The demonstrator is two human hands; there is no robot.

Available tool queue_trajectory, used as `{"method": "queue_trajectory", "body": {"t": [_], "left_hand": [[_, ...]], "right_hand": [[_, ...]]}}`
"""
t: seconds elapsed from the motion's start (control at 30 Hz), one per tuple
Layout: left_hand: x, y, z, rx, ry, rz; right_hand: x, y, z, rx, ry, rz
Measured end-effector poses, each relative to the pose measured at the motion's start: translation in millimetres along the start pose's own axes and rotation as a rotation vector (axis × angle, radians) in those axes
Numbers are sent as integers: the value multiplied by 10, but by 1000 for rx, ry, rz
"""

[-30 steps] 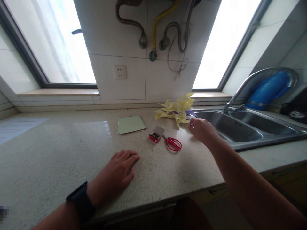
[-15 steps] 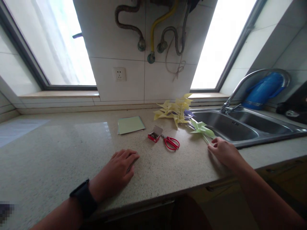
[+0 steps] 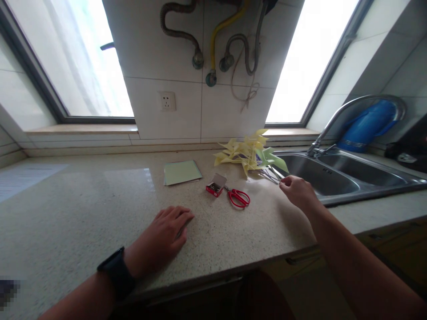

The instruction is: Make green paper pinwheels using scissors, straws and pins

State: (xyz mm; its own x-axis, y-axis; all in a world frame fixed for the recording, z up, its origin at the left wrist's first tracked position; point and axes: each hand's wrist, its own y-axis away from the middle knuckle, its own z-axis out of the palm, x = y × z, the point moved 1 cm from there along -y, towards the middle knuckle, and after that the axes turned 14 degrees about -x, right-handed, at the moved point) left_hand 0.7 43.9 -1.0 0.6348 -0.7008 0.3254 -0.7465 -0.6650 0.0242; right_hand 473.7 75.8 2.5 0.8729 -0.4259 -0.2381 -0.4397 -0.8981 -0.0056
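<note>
Green paper pinwheel (image 3: 271,161): held by its thin stick in the right hand (image 3: 298,192), fingers pinched closed on the lower end of the stick. The green vanes sit up and away from the hand, just beside the pile of yellow pinwheels (image 3: 243,153) and at the near left corner of the sink (image 3: 336,180). Whether the vanes touch the pile cannot be told.

Left hand (image 3: 160,238): flat on the countertop (image 3: 83,213), palm down, fingers loosely spread, holding nothing. A dark watch (image 3: 116,273) sits on that wrist.

On the counter between the two hands: red-handled scissors (image 3: 238,197), lying flat, and a small red box (image 3: 215,185) with its lid open, just to their left; the two appear to touch or nearly so. Further left, well apart from both hands, a flat stack of pale green paper (image 3: 182,172).

Surface: speckled beige stone, glossy, with window reflections. A double stainless sink is set into it on the right, with a curved faucet (image 3: 347,115); a blue container (image 3: 370,125) stands behind it.

Room: white tiled wall with a socket (image 3: 167,101); hoses and pipes (image 3: 220,40) hang above. Bright windows (image 3: 73,62) flank the tiled section on both sides
</note>
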Motion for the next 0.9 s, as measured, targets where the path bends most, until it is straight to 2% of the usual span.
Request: {"method": "queue_trajectory", "body": {"t": [0.17, 0.37, 0.53, 0.63, 0.77, 0.9], "left_hand": [[1, -6, -3, 4, -4, -1], [-19, -10, 11, 4, -9, -2], [-18, 1, 17, 6, -5, 3], [-16, 3, 21, 8, -3, 6], [-7, -3, 18, 16, -4, 2], [0, -3, 4, 15, -11, -3]], "right_hand": [[-111, -299, 138, -44, -7, 28], [-56, -351, 228, -34, -39, 18], [-34, -269, 187, 46, -87, 30], [-98, -154, 102, 164, -121, 12], [-401, 74, -68, 357, -148, -159], [-1009, 342, -202, 399, -162, -465]]}}
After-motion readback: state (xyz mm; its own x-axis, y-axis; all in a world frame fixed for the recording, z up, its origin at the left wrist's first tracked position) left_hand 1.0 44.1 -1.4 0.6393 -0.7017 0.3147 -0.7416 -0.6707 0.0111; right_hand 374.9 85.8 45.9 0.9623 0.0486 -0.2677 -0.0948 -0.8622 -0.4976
